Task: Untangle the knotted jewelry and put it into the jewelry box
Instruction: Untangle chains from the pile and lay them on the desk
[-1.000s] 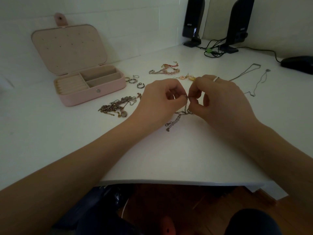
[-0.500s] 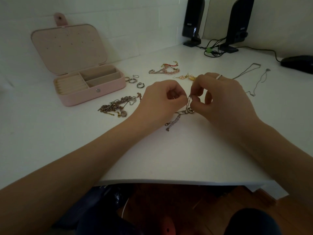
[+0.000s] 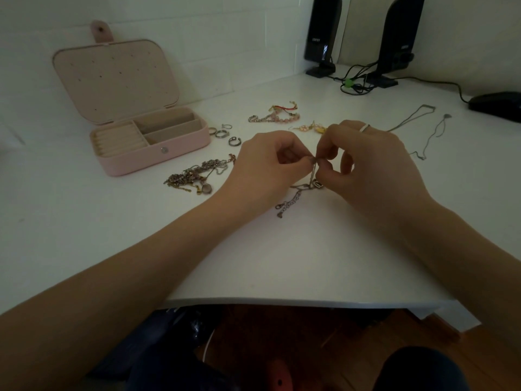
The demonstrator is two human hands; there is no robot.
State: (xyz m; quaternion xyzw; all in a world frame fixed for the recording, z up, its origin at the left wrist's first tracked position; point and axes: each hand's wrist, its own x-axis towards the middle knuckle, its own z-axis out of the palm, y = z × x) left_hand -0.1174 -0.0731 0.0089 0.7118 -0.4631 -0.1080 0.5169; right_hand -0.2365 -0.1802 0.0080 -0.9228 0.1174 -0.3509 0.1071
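Both hands lifted slightly, left hand [image 3: 265, 162], right hand [image 3: 363, 162] pinching chain [image 3: 293, 200]

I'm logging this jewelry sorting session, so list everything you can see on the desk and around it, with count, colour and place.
jewelry box: one, pink, open, far left of desk
rings: about four, silver, right of the box
tangled chains: one heap, bronze and silver, in front of the box
beaded bracelets: one cluster, pink, red and silver, centre back
gold piece: one, gold and pink, behind the hands
thin necklaces: two, silver, right side
knotted chain: one, silver, pinched between both hands, tail on the desk
speakers: two, black, back corner
cables: black, by the speakers
mouse: one, black, far right
desk: one, white
left hand: one, pinching the chain
right hand: one, wears a ring, pinching the chain
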